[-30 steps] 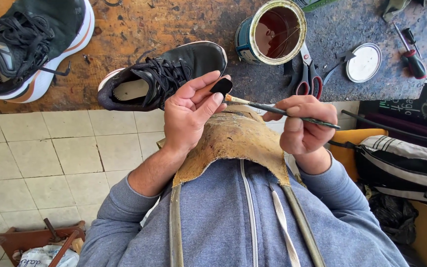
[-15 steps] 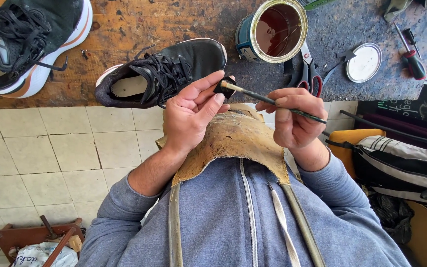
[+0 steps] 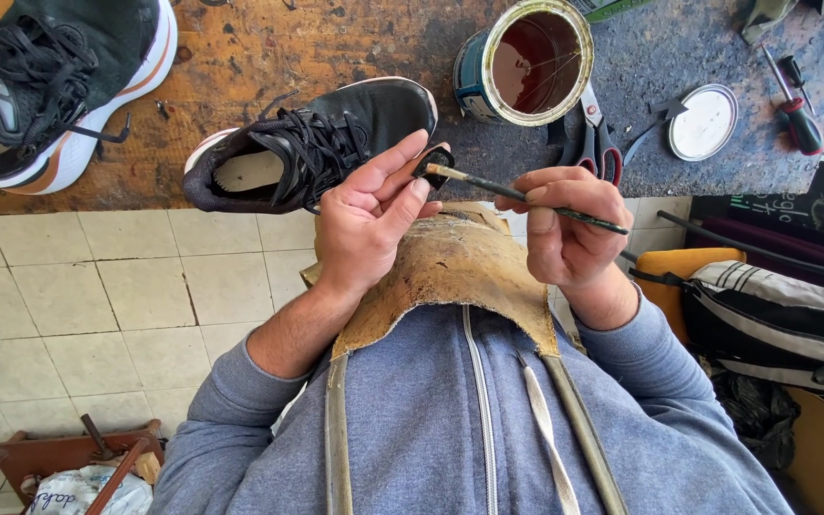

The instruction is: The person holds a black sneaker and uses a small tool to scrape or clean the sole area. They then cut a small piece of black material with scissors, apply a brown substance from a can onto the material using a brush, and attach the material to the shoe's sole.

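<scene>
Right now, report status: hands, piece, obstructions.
Left hand pinches small black piece. Right hand holds brush, tip on piece. Nothing between them; open glue can beyond on bench.

Two shoes (image 3: 312, 143) (image 3: 45, 91), one can (image 3: 526, 62), one brush (image 3: 526, 198), two screwdrivers (image 3: 793, 95).

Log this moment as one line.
left hand: holds small black piece | right hand: holds brush, tip on piece | open tin on bench

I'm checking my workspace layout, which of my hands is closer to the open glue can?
Right. The right hand holding the brush sits just below the can; the left hand is farther off, down and leftward.
</scene>
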